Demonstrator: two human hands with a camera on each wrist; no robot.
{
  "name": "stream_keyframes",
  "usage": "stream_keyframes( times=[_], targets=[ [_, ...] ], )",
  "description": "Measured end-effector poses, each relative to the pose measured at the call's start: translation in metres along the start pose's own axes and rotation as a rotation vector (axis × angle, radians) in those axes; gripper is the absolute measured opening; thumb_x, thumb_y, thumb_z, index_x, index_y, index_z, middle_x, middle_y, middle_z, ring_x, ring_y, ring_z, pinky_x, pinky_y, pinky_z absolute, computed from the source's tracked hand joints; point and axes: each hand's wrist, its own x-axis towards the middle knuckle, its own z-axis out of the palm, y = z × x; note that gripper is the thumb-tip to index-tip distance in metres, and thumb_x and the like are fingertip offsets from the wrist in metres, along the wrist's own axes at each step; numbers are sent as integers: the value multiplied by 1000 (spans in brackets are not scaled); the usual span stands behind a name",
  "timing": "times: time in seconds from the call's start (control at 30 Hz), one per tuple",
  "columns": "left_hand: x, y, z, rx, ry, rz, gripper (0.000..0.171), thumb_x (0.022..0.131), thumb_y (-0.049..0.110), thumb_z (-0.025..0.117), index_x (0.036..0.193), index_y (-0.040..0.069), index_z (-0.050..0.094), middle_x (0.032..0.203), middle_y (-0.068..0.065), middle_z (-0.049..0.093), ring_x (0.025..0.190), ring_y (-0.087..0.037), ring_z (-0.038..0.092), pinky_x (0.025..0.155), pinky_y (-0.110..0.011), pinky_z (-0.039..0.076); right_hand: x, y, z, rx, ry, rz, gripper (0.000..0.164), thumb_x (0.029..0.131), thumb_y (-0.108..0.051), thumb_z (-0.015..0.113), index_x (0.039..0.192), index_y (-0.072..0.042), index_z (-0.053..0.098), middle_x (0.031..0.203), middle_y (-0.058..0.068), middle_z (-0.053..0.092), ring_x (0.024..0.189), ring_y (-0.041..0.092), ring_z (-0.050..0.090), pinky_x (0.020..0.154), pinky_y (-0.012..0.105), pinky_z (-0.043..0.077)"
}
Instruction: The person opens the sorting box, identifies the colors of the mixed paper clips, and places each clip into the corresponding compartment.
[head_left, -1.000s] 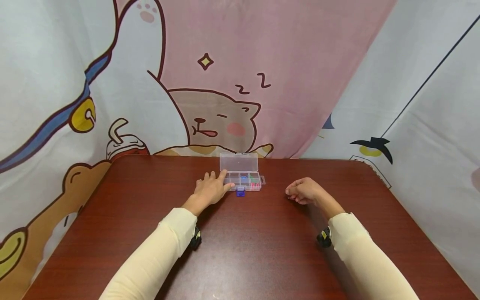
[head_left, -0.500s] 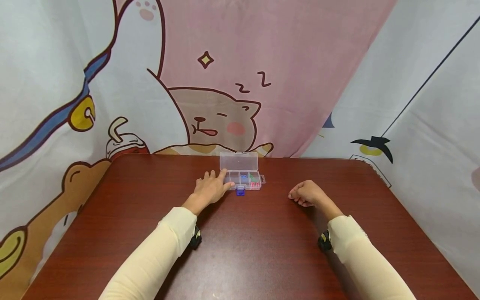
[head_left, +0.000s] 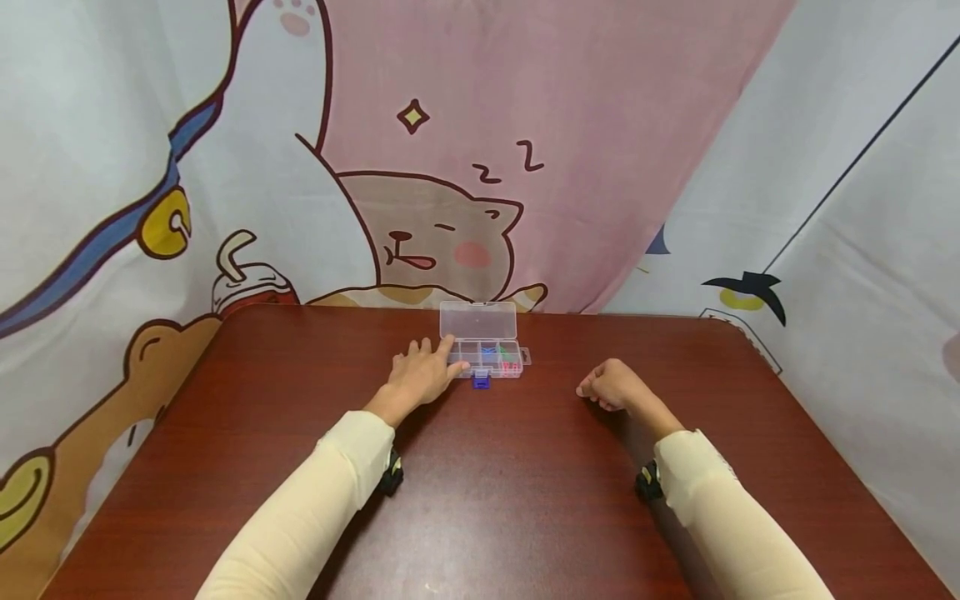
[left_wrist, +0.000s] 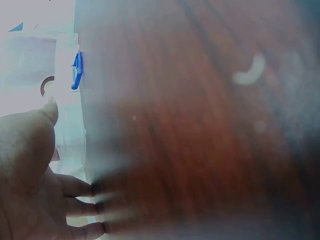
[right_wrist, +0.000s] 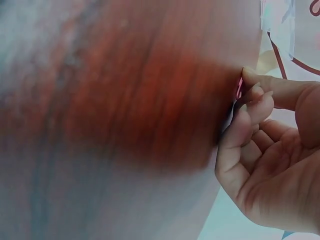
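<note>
A clear plastic compartment box [head_left: 488, 360] stands at the back of the table with its lid [head_left: 477, 321] raised. Blue, green and pink small pieces lie in its right-hand compartments, and a blue latch [head_left: 481, 382] hangs at the front. My left hand [head_left: 420, 373] rests with spread fingers against the box's left end, covering part of it; in the left wrist view the thumb [left_wrist: 49, 111] lies along the box. To the right of the box, my right hand [head_left: 611, 386] pinches a pink paper clip [right_wrist: 239, 89] between thumb and fingers, low over the table.
The dark red-brown wooden table [head_left: 480, 500] spreads toward me. A printed cloth [head_left: 600, 150] with cartoon animals hangs behind and at both sides. A clear hang tab [head_left: 526, 357] juts from the box's right end.
My right hand has shifted slightly right and toward me, and the pink paper clip no longer shows in the head view. The left hand and the box keep their places.
</note>
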Motion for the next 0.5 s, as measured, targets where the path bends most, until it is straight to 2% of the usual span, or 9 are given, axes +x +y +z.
stream_keyframes(
  times=[0.1,0.3,0.37,0.5],
  targets=[
    [0,0,-1,0,-2,1,66,100,58,37,153,20,27,144,-25,43,132,-43,39,98,-61,38,-3,-3,1,-89,18,-19,14,91,-9,62,83,-2,71,64,0,57,50,7,46,49,23,43],
    [1,0,-1,1,8,-4,65,100,58,37,152,21,29,142,-24,45,131,-42,40,97,-62,39,-8,-13,3,-370,68,-114,18,90,-15,64,77,-7,73,69,0,64,61,14,55,59,29,45],
    [1,0,0,-1,2,-6,66,99,58,37,152,21,28,144,-24,43,133,-43,39,98,-62,38,-8,-13,3,-367,66,-109,19,90,-15,63,75,-8,72,67,-1,63,60,13,54,58,28,45],
    [2,0,0,1,-1,-5,67,100,59,36,153,21,27,146,-25,41,134,-43,38,99,-62,38,-5,-9,3,-238,46,-74,18,90,-11,59,76,-5,68,64,0,59,52,9,50,51,25,44]
  ],
)
